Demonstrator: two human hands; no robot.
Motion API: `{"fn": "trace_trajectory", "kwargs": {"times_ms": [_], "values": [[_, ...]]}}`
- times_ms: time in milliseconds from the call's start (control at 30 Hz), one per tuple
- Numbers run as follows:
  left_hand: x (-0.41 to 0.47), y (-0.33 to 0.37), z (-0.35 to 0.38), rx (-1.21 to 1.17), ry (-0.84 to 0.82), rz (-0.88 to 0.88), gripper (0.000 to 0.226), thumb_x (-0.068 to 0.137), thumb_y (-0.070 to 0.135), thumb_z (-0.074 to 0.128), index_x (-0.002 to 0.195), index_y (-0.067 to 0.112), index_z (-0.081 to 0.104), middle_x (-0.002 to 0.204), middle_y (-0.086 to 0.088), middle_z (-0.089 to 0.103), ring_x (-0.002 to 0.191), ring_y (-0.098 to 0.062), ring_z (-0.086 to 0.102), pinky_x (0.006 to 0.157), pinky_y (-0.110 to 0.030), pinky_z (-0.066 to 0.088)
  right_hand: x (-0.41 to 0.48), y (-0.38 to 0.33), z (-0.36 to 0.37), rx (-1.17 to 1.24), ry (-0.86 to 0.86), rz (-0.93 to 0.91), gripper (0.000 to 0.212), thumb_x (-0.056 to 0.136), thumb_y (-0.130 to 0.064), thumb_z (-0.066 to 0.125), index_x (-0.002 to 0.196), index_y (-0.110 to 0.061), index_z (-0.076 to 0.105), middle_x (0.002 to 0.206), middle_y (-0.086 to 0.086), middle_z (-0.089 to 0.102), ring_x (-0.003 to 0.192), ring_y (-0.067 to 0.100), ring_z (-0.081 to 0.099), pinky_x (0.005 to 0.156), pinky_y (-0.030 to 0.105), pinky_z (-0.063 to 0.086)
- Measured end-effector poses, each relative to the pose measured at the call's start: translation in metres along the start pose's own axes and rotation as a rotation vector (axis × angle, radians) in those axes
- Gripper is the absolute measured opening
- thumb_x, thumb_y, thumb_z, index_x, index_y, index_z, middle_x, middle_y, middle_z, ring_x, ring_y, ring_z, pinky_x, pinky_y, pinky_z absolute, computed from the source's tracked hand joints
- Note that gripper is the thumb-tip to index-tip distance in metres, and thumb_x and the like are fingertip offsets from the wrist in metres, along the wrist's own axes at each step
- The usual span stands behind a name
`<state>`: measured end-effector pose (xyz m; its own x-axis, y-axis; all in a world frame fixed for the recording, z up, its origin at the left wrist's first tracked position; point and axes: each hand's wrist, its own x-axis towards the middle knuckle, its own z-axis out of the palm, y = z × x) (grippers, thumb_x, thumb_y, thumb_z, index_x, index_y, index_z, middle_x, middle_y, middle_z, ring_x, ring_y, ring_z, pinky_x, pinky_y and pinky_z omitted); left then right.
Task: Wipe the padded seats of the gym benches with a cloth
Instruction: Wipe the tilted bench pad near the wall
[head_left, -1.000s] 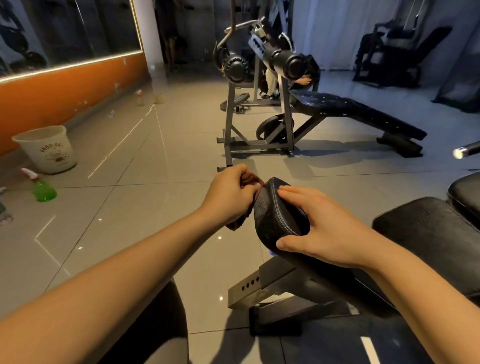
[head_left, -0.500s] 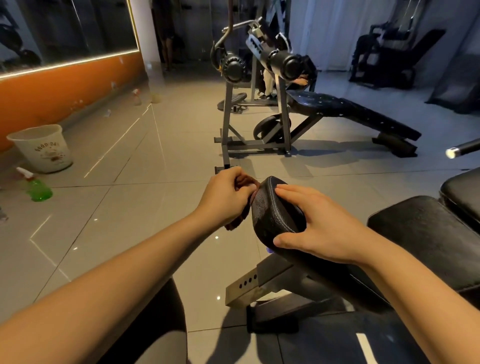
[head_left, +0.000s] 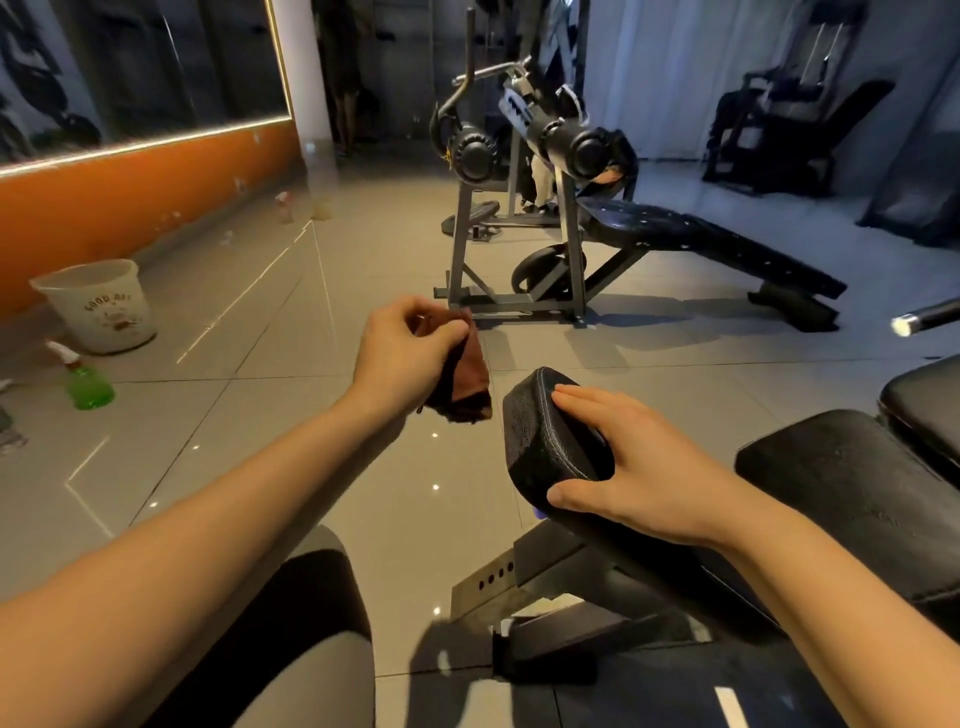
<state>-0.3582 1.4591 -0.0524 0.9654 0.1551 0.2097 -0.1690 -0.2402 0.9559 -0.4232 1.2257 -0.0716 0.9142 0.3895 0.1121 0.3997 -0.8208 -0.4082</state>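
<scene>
Moved since a second ago: left hand (head_left: 410, 343) is now lifting up and to the left, away from the pad end, and is taking the rust-brown folded cloth (head_left: 467, 387) clear of the padding.

Item 1, left hand: thumb and curled fingers are pinching the cloth's upper edge. The cloth is dangling just beside the pad's rounded end, not touching it.

Item 2, right hand (head_left: 641, 480): lying open, with straight fingers resting across the top of the black stitched vinyl seat pad (head_left: 537, 441) of the near bench and the thumb pressing against its lower side, steadying it.

Step in hand, as judged: the person is regripping the cloth between strokes. Doing it well is calling for a fresh face of cloth turned outward. Flat strokes should then be running along the pad end and the stitched seam, with the right hand shifting off each patch being wiped.

Writing: the white plastic bucket (head_left: 98, 306) by the orange wall is showing "GOOD DAY", with smaller print below too small to tell. The green spray bottle (head_left: 85, 384) is showing no legible label. No brand is showing on the bench.
</scene>
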Motion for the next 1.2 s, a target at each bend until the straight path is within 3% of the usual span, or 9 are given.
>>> {"fn": "trace_trajectory", "kwargs": {"times_ms": [133,300,433,633,733,867,1033,1133,1200], "values": [[0.010,-0.005,0.030,-0.051,0.019,-0.028,0.028,0.092,0.014,0.072,0.114,0.025,0.060,0.109,0.000,0.064,0.103,-0.018,0.065,0.079,-0.028,0.061,-0.001,0.002,0.000,0.008,0.012,-0.010,0.095,0.081,-0.059,0.075,0.159,-0.037,0.025,0.164,-0.019,0.024,0.147,0.005,0.025,0.122,0.040,0.029],[-0.013,-0.011,0.038,0.101,-0.084,0.036,0.023,0.090,0.015,0.075,0.110,0.021,0.067,0.107,0.000,0.068,0.100,-0.021,0.066,0.076,-0.036,0.062,0.001,0.002,-0.002,-0.003,0.020,-0.030,0.095,0.080,-0.059,0.075,0.158,-0.035,0.026,0.163,-0.017,0.027,0.146,0.006,0.026,0.122,0.039,0.029],[-0.035,-0.013,0.028,0.090,-0.113,0.020,0.022,0.092,0.011,0.073,0.112,0.019,0.066,0.108,-0.002,0.069,0.097,-0.019,0.068,0.062,-0.022,0.057,0.002,0.005,-0.003,0.013,0.016,-0.032,0.096,0.078,-0.060,0.077,0.158,-0.034,0.029,0.162,-0.015,0.031,0.145,0.007,0.029,0.121,0.040,0.031],[-0.069,-0.009,0.017,0.043,-0.191,0.106,0.023,0.092,0.000,0.068,0.103,0.021,0.070,0.098,0.011,0.072,0.088,-0.005,0.069,0.060,-0.016,0.053,0.004,0.006,-0.003,0.019,0.022,-0.043,0.096,0.077,-0.058,0.079,0.157,-0.033,0.032,0.160,-0.013,0.034,0.144,0.008,0.031,0.119,0.035,0.032],[-0.085,-0.004,0.013,0.055,-0.236,0.151,0.027,0.092,-0.001,0.066,0.101,0.024,0.070,0.096,0.017,0.071,0.094,0.001,0.066,0.065,-0.016,0.054,0.004,0.006,-0.003,0.019,0.022,-0.034,0.096,0.077,-0.057,0.080,0.157,-0.032,0.032,0.160,-0.013,0.034,0.144,0.008,0.031,0.118,0.033,0.031],[-0.089,0.006,-0.010,0.128,-0.434,0.170,0.023,0.091,0.005,0.070,0.102,0.026,0.069,0.101,0.010,0.072,0.102,-0.006,0.067,0.084,-0.024,0.058,0.004,0.004,-0.003,0.039,0.001,-0.037,0.095,0.078,-0.056,0.079,0.157,-0.032,0.031,0.161,-0.012,0.033,0.144,0.009,0.030,0.118,0.032,0.029],[-0.055,0.018,-0.024,0.245,-0.094,0.197,0.022,0.092,0.011,0.070,0.102,0.029,0.063,0.101,0.008,0.067,0.097,-0.009,0.064,0.074,-0.022,0.056,0.000,0.007,-0.004,0.022,-0.044,-0.029,0.099,0.079,-0.056,0.079,0.158,-0.034,0.026,0.163,-0.013,0.027,0.147,0.011,0.026,0.122,0.044,0.029],[-0.059,0.017,0.000,0.264,-0.121,0.107,0.021,0.093,0.011,0.069,0.105,0.026,0.061,0.101,0.006,0.064,0.089,-0.011,0.065,0.061,-0.020,0.058,-0.004,0.010,-0.006,0.049,-0.051,-0.030,0.100,0.078,-0.058,0.079,0.158,-0.034,0.026,0.162,-0.012,0.027,0.147,0.011,0.026,0.122,0.044,0.029],[-0.083,0.012,0.016,0.306,-0.138,0.127,0.023,0.092,0.010,0.069,0.101,0.030,0.062,0.098,0.010,0.066,0.085,-0.007,0.066,0.062,-0.019,0.057,-0.006,0.014,-0.010,0.057,-0.030,-0.029,0.097,0.079,-0.054,0.080,0.158,-0.032,0.028,0.160,-0.012,0.031,0.144,0.008,0.029,0.119,0.036,0.032]]}}
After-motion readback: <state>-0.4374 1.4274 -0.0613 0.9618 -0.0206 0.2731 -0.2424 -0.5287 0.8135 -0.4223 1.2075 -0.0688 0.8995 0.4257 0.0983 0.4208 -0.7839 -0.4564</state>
